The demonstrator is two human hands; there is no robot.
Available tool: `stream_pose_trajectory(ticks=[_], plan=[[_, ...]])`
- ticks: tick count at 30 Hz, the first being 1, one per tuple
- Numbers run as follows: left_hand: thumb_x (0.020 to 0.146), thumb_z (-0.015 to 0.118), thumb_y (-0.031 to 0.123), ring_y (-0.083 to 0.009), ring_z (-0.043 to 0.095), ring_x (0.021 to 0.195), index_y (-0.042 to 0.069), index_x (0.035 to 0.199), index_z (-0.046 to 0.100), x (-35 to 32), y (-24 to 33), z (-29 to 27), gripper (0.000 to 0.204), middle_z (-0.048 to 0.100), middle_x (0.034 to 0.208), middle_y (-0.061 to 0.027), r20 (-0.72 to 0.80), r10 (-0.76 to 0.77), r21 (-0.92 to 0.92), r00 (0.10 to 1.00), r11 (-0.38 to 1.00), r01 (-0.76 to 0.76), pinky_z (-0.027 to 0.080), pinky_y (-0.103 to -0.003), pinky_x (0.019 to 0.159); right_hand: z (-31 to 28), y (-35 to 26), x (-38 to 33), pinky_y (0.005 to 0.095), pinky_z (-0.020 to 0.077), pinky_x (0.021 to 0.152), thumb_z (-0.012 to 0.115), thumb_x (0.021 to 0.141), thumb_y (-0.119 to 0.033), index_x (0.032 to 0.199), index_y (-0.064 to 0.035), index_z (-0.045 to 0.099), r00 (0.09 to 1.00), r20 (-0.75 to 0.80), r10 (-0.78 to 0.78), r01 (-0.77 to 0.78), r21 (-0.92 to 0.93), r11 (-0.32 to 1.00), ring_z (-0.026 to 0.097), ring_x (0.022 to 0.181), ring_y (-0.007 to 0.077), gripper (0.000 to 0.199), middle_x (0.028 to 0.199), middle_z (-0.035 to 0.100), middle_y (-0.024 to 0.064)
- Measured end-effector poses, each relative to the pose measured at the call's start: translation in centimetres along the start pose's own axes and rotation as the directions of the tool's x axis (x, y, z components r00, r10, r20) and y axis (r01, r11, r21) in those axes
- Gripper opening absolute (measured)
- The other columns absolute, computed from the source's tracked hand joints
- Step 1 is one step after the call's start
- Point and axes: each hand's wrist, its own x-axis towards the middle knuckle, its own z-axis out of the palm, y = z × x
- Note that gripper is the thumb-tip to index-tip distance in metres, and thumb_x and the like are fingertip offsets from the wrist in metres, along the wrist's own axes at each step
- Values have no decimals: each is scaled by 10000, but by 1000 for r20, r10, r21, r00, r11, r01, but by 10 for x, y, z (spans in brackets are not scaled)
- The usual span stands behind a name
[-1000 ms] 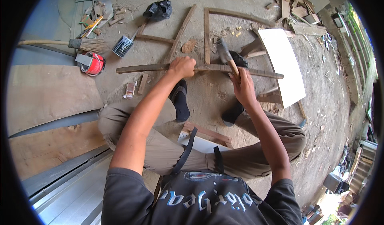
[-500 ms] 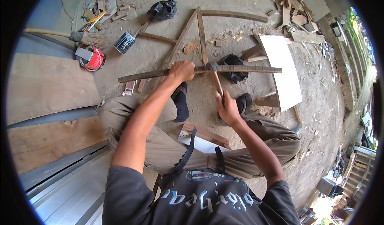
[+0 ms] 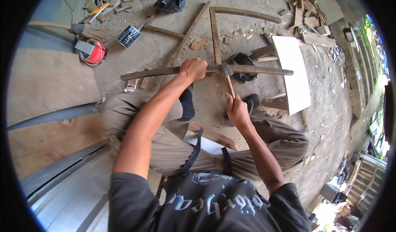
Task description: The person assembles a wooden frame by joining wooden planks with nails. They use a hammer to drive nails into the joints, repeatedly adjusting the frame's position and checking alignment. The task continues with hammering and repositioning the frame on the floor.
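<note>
Wooden bar, long and dark, stretches from left to right across the view; all places are given from it. The left hand is closed in a fist around the bar, just left of its middle. The right hand, on the bar's near side, is wrapped around the handle of a hammer. The hammer's head overlaps the bar just right of the left fist; whether they touch cannot be told. A wooden strip runs away from the bar's far side, close to the hammer's head. A black plastic bag shows behind the bar's right half, a white panel at its right end, a red can beyond its left end. The step in hand appears to be hammering near where strip and bar meet. The next move would call for a steady left grip and blows clear of those knuckles.
</note>
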Motion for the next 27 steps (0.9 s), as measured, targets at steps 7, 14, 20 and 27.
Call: stream_pose_trajectory(ticks=[7,14,20,27], plan=[[765,602,74,-401,701,867,17,868,738,7,2,-3,180,699,886,-245,-90,-15,25,996,1000,17,566,-464,775,-13,-52,-10,522,415,518,501,1023,-280,876,27,488,997,-40,65,-56,211,976,588,654,505,341,622,560,294],[763,592,34,-392,709,858,11,843,740,6,12,-7,170,709,904,-234,-97,-24,30,995,999,27,576,-450,733,0,-16,-1,536,421,555,468,1032,-333,870,37,500,991,-33,133,-128,121,984,581,680,529,405,649,568,308],[754,613,88,-384,708,857,17,845,740,6,7,-8,171,709,924,-234,-100,-42,-4,994,999,42,574,-454,751,-21,-30,7,481,455,602,444,1037,-389,893,48,558,974,68,215,-225,229,947,623,640,398,474,683,592,265],[680,749,262,-288,699,668,23,897,716,4,-26,-56,324,703,776,-197,-167,-93,-289,982,957,41,539,-396,648,-60,33,3,462,448,577,464,1033,-276,967,-3,589,856,-447,261,-159,253,954,596,610,318,307,690,599,219]])
